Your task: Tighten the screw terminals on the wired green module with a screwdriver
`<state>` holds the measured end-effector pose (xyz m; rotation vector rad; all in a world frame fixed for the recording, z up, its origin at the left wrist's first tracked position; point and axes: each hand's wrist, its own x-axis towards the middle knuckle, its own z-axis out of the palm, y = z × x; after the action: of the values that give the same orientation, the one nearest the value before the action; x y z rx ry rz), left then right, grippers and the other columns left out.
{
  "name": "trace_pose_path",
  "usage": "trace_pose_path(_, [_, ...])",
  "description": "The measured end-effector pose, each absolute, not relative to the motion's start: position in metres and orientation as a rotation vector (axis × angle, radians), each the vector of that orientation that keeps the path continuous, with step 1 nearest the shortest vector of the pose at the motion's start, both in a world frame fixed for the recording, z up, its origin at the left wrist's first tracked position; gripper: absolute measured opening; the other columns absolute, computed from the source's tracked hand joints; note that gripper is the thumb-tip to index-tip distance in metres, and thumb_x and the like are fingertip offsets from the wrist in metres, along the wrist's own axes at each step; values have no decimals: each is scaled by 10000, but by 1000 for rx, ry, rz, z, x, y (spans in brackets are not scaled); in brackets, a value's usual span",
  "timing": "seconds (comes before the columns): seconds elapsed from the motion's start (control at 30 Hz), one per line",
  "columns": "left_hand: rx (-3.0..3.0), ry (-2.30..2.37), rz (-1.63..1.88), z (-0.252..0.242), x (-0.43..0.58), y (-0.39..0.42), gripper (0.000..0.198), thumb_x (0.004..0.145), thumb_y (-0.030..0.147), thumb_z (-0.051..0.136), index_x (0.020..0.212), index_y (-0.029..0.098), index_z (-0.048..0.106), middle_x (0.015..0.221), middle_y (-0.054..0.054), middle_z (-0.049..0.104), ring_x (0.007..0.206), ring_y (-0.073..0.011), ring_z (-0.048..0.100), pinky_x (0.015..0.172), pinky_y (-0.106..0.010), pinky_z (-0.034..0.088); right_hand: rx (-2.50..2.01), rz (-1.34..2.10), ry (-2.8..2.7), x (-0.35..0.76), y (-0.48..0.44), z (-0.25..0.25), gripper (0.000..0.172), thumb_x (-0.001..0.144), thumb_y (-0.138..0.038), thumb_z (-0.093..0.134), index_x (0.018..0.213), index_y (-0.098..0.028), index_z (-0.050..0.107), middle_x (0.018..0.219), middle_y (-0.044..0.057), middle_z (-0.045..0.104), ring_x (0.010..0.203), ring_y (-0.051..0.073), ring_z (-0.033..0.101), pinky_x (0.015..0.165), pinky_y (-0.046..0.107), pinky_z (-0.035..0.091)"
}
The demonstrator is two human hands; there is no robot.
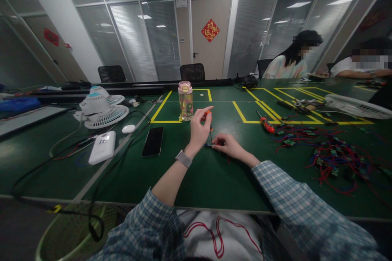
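My left hand (pixel 199 130) is closed around the red-orange handle of a screwdriver (pixel 211 129), with the index finger reaching over the top. The screwdriver stands nearly upright, and its thin shaft runs down to a small circuit board (pixel 208 145) low over the green table. At the board's right end, my right hand (pixel 229 146) pinches it between thumb and fingers. A short red wire shows below that hand. Whether the tip sits in a screw is too small to tell.
To the right lies a tangled pile of wired circuit boards (pixel 335 163), with another screwdriver (pixel 267 125) beside it. A bottle (pixel 185 104) stands behind my left hand; a phone (pixel 152 141), a white power bank (pixel 102 147) and a fan (pixel 105 115) are leftward. Two people sit across at right.
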<state>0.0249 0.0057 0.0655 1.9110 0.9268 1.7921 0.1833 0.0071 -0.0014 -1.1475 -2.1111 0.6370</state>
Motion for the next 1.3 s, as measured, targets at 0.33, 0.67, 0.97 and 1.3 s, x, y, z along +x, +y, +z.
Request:
trace_pose_path(0.33, [1945,935,1781,70,24,4,272,974,232,439,1115,220,672,994,-44,593,902,-146,582,801,-265,478,-1118,626,-2126,183,4,-3,63,749,-174,700,810,-159,692,786,29,644,674,135,586,637,255,472])
trace_pose_path(0.67, [1938,874,1746,69,24,5,288,966,215,447,1184,206,636,979,-52,616,894,-143,595,783,-253,490,-1104,639,-2121,184,6,-6,71,752,-183,704,814,-153,689,771,25,641,664,133,579,632,253,464])
trace_pose_path(0.97, [2004,947,1835,72,26,-1,155,889,202,606,1019,206,688,941,-38,574,870,-146,568,779,-258,479,-1104,639,-2115,183,5,-4,68,746,-172,707,808,-150,690,766,26,641,662,136,578,633,258,461])
trace_pose_path(1.3, [1942,910,1839,68,25,3,262,972,205,431,1121,216,646,989,-46,626,921,-152,600,846,-300,476,-1098,631,-2120,183,5,-4,71,749,-178,709,814,-154,691,768,25,647,659,130,580,625,250,459])
